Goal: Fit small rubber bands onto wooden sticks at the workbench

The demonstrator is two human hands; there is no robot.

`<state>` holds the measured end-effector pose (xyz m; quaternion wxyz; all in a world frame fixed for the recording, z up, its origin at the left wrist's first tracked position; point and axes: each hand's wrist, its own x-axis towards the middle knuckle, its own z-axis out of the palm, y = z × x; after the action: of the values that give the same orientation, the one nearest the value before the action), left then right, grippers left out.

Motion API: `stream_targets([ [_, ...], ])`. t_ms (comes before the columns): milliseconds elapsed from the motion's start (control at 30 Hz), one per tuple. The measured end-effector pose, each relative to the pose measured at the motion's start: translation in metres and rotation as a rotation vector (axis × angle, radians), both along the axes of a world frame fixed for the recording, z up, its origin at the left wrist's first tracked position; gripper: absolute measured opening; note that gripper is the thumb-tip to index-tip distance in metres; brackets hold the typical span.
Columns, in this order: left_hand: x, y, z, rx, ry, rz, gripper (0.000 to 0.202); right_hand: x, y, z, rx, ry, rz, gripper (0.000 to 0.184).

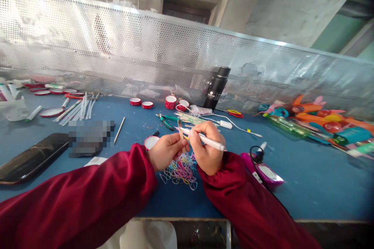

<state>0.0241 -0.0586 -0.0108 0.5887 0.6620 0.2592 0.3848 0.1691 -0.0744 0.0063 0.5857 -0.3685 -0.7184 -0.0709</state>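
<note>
My left hand (165,150) is closed in a pinch on a thin wooden stick (181,134) that stands nearly upright between both hands. My right hand (206,148) is closed round a white pen-like tool (204,139), whose tip points left toward the stick. Both hands hover just above a loose heap of small coloured rubber bands (181,169) on the blue table (306,179). Both arms wear dark red sleeves.
A black bottle (216,87), green-handled pliers (165,120), red tape rolls (170,102), a white cable (233,125) and a pink device (264,171) lie around. Colourful toys (315,118) sit at right, white sticks (78,108) and a dark phone (32,157) at left. A perforated metal screen (146,54) backs the table.
</note>
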Motion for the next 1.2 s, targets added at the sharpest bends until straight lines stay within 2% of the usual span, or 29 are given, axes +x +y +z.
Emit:
stream_targets([
  [133, 0.0002, 0.0003, -0.0002, 0.010, -0.010, 0.000, 0.044, 0.0015, -0.0007, 0.0014, 0.017, 0.033, -0.034, 0.009],
  [467, 0.0004, -0.0012, 0.0005, 0.006, 0.012, -0.001, 0.046, -0.0021, -0.0014, -0.0010, 0.017, 0.008, 0.015, 0.007],
  [767, -0.0003, 0.0006, 0.0002, 0.028, 0.012, 0.017, 0.042, 0.0019, -0.0010, 0.0009, 0.043, 0.021, -0.060, 0.009],
  [1033, 0.0004, -0.0005, 0.0021, 0.011, 0.003, -0.003, 0.044, -0.0005, -0.0013, -0.0008, 0.024, -0.005, -0.018, 0.007],
  [1200, 0.0000, -0.0005, 0.0016, 0.021, -0.006, 0.010, 0.043, 0.0006, -0.0011, -0.0001, 0.034, 0.000, -0.053, 0.008],
])
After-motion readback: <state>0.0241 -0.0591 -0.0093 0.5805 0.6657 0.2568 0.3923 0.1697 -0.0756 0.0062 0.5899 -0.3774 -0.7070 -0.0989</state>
